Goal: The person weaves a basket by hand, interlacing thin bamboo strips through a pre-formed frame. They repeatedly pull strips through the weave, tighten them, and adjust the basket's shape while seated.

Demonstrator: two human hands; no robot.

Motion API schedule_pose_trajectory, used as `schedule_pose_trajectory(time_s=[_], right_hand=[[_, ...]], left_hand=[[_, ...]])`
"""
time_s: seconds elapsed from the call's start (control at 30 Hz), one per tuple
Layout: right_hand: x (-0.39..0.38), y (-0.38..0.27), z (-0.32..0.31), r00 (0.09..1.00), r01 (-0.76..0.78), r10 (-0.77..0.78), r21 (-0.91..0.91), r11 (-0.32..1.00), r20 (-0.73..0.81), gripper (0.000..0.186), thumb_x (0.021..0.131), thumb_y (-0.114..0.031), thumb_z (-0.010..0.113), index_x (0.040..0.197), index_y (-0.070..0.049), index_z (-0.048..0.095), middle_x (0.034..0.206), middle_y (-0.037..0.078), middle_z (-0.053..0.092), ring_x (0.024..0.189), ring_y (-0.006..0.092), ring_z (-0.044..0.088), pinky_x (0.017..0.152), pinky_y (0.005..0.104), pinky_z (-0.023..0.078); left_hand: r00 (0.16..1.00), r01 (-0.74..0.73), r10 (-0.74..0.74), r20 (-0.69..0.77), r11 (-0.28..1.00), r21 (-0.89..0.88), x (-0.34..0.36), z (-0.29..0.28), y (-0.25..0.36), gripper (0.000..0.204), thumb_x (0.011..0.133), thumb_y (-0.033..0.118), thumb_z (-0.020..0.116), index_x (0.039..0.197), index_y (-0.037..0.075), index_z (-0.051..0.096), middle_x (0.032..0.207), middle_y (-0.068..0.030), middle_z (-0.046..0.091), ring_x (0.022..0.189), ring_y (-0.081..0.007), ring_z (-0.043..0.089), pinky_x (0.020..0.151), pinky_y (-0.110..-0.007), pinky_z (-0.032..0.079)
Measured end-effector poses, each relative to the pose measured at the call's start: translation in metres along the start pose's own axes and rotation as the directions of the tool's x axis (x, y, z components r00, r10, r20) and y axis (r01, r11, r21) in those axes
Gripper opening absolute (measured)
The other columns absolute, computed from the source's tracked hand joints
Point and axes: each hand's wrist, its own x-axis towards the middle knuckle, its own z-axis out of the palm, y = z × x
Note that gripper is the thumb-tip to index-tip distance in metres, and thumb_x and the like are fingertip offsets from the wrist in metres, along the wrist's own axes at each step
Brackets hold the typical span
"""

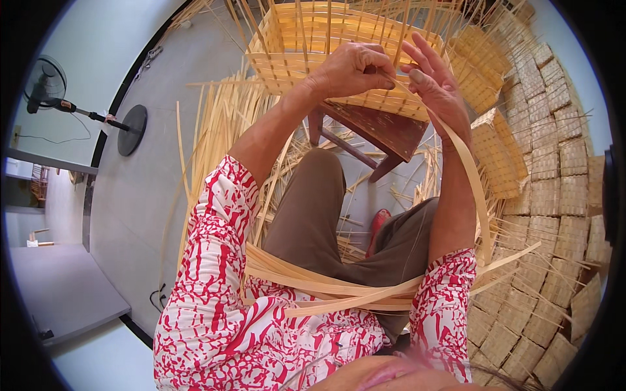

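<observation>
In front of me a pale woven bamboo basket (pixel 287 72), its upright stakes sticking up, rests tilted on a dark red wooden stool (pixel 385 127). My left hand (pixel 357 68) is closed at the basket's near side, thumb and fingers pinching a flat bamboo strip (pixel 479 189). From there the strip runs past my right palm and curves down outside my right forearm. Beside it, my right hand (pixel 438 85) has its fingers stretched up and apart, with the thumb close to the strip. More loose strips (pixel 352 296) lie across my lap.
Long strips (pixel 222 117) are heaped on the floor left of the stool. Stacked woven pieces (pixel 544 156) cover the right side, and another woven basket (pixel 499 153) leans near my right forearm. A black standing fan (pixel 134 130) is at the far left.
</observation>
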Motion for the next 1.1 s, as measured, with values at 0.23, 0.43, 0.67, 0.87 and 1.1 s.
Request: schedule_pose_trajectory(time_s=[0.23, 0.43, 0.67, 0.87, 1.1], right_hand=[[-0.012, 0.0, -0.007, 0.949, 0.139, -0.209, -0.282, 0.949, -0.236, 0.021, 0.099, -0.024, 0.068, 0.1, -0.004, 0.072, 0.106, 0.006, 0.071, 0.089, 0.0085, 0.06, 0.079, 0.024, 0.049], [-0.013, -0.001, -0.004, 0.756, 0.072, -0.314, -0.403, 0.912, -0.575, 0.031, 0.099, -0.032, 0.066, 0.112, -0.005, 0.069, 0.113, 0.007, 0.07, 0.099, 0.009, 0.063, 0.069, 0.0233, 0.051], [-0.016, 0.011, -0.041, 0.806, 0.011, -0.076, -0.113, 0.993, -0.587, 0.032, 0.103, -0.029, 0.056, 0.121, -0.002, 0.058, 0.095, 0.009, 0.065, 0.084, 0.0144, 0.061, 0.073, 0.0316, 0.053], [-0.027, 0.03, -0.042, 0.704, 0.331, 0.447, 0.812, 0.481, -0.552, 0.03, 0.11, -0.024, 0.036, 0.095, -0.003, 0.051, 0.096, 0.015, 0.062, 0.084, 0.0257, 0.058, 0.072, 0.0407, 0.052], [-0.04, 0.021, -0.011, 0.682, 0.365, 0.385, 0.745, 0.558, -0.622, 0.03, 0.108, -0.031, 0.043, 0.1, -0.004, 0.054, 0.102, 0.012, 0.062, 0.09, 0.0237, 0.058, 0.077, 0.0397, 0.051]], left_hand=[[1.0, 0.011, -0.011, 0.02, 1.0, -0.01, 0.005, 0.005, -0.006, 0.015, 0.083, 0.016, 0.082, 0.093, 0.007, 0.074, 0.081, -0.0033, 0.064, 0.076, -0.0164, 0.061, 0.065, -0.031, 0.049], [0.999, 0.037, -0.037, 0.0, 0.998, 0.045, 0.002, 0.01, -0.011, 0.012, 0.084, 0.012, 0.081, 0.092, 0.007, 0.074, 0.082, -0.0026, 0.064, 0.076, -0.0154, 0.061, 0.066, -0.03, 0.049], [0.997, 0.067, -0.07, -0.03, 0.994, -0.086, 0.002, 0.013, -0.017, 0.012, 0.084, 0.01, 0.08, 0.093, 0.006, 0.074, 0.082, 0.0009, 0.061, 0.076, -0.0097, 0.057, 0.065, -0.026, 0.046], [0.943, 0.253, -0.275, -0.187, 0.958, -0.134, 0.005, 0.024, -0.021, 0.009, 0.084, 0.013, 0.079, 0.089, 0.007, 0.075, 0.078, 0.0012, 0.062, 0.072, -0.0089, 0.058, 0.064, -0.027, 0.047], [0.895, 0.348, -0.242, -0.374, 0.904, 0.249, 0.021, 0.043, -0.012, 0.013, 0.082, 0.018, 0.072, 0.089, 0.009, 0.077, 0.082, -0.009, 0.07, 0.076, -0.0258, 0.068, 0.069, -0.038, 0.053]])
